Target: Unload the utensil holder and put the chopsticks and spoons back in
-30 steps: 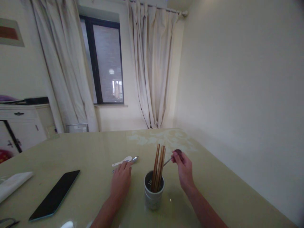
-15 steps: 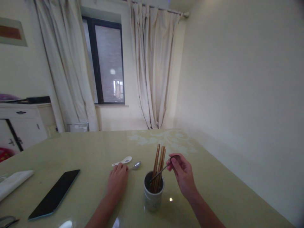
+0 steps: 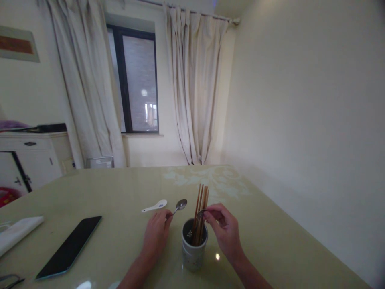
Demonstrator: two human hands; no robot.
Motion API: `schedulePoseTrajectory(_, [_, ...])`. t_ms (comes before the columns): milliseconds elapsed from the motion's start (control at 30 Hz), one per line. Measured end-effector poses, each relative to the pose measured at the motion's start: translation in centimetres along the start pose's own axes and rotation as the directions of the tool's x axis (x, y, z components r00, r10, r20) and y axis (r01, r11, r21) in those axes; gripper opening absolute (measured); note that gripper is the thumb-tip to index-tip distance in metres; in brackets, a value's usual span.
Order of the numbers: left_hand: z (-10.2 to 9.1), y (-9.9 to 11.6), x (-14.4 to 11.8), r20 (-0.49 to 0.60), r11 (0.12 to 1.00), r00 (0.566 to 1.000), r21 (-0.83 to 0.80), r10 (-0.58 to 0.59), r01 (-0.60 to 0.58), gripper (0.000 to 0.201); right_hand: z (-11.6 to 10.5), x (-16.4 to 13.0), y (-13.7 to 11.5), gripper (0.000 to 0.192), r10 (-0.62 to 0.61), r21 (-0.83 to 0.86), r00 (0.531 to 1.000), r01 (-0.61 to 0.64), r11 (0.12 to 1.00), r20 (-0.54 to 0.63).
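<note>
A grey ceramic holder stands upright on the table, with several wooden chopsticks in it. My right hand is at the holder's right rim, fingers pinched on the bowl end of a metal spoon; the chopsticks and the holder hide its handle. To the left, my left hand grips a second metal spoon by the handle, its bowl raised and pointing toward the chopsticks. Just beyond this hand, a white ceramic spoon lies on the table.
A black tablet-like slab lies on the glossy table at the left, beside a white flat item. Dark thin-framed glasses, partly cut off, show at the lower left corner. A wall runs along the right.
My right hand has moved left and down, bringing its spoon upright among the chopsticks. My left hand has lifted the other metal spoon off the table and shifted right.
</note>
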State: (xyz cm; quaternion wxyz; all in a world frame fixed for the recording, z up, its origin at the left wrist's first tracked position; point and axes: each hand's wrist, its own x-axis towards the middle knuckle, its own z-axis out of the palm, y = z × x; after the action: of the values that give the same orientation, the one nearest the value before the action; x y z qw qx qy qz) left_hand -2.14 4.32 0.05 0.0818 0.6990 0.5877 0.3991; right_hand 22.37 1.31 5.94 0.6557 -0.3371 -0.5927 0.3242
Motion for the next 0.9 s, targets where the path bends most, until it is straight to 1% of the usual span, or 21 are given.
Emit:
schedulePoseTrajectory(133, [0.6,1.3,-0.4,-0.006,0.974,0.998,-0.219,-0.058,0.055,0.026,-0.1,0.2,-0.1,0.025,0.02,0.033,0.998,-0.019,0.999,-0.057])
schedulePoseTrajectory(233, [0.8,2.4,-0.8,0.036,0.946,0.996,-0.312,-0.077,0.084,0.029,0.1,0.4,0.7,0.034,0.069,0.097,0.985,-0.054,0.994,-0.157])
schedulePoseTrajectory(300, [0.9,2.9,-1.0,0.08,0.933,0.994,-0.348,-0.069,0.093,0.03,0.2,0.6,1.7,0.042,0.139,0.116,0.973,-0.119,0.986,-0.184])
schedulePoseTrajectory(333, [0.9,3.2,-1.2,0.1,0.928,0.993,-0.362,-0.061,0.093,0.03,0.4,0.7,2.3,0.046,0.186,0.116,0.969,-0.169,0.979,-0.163])
schedulePoseTrajectory(367, [1.0,3.4,-1.3,0.116,0.924,0.992,-0.372,-0.049,0.089,0.029,0.5,0.8,2.8,0.049,0.234,0.11,0.965,-0.222,0.969,-0.116])
schedulePoseTrajectory(433, [1.1,3.6,-1.4,0.141,0.921,0.99,-0.382,-0.021,0.074,0.027,0.8,0.8,3.7,0.055,0.298,0.099,0.954,-0.298,0.949,0.025])
schedulePoseTrajectory(500, [1.2,3.7,-1.5,0.157,0.921,0.988,-0.386,0.006,0.056,0.024,1.1,0.7,4.1,0.054,0.297,0.109,0.944,-0.314,0.943,0.146])
schedulePoseTrajectory(533, [1.2,3.7,-1.6,0.162,0.92,0.987,-0.388,0.015,0.05,0.023,1.3,0.7,4.1,0.053,0.286,0.12,0.941,-0.309,0.943,0.182])
schedulePoseTrajectory(600, [1.2,3.7,-1.6,0.163,0.918,0.986,-0.394,0.026,0.041,0.022,1.5,0.6,4.0,0.049,0.268,0.143,0.942,-0.299,0.943,0.204])
schedulePoseTrajectory(700, [1.0,3.8,-1.6,0.153,0.917,0.987,-0.398,0.038,0.026,0.022,1.7,0.7,3.8,0.044,0.249,0.167,0.947,-0.284,0.944,0.201])
schedulePoseTrajectory(833, [1.1,4.2,-1.8,0.164,0.923,0.985,-0.384,0.057,0.01,0.018,2.0,0.5,3.9,0.046,0.232,0.171,0.95,-0.269,0.948,0.209])
schedulePoseTrajectory(900, [1.3,4.2,-1.8,0.169,0.928,0.981,-0.371,0.097,-0.028,0.019,2.0,0.5,4.1,0.048,0.238,0.127,0.956,-0.261,0.957,0.173])
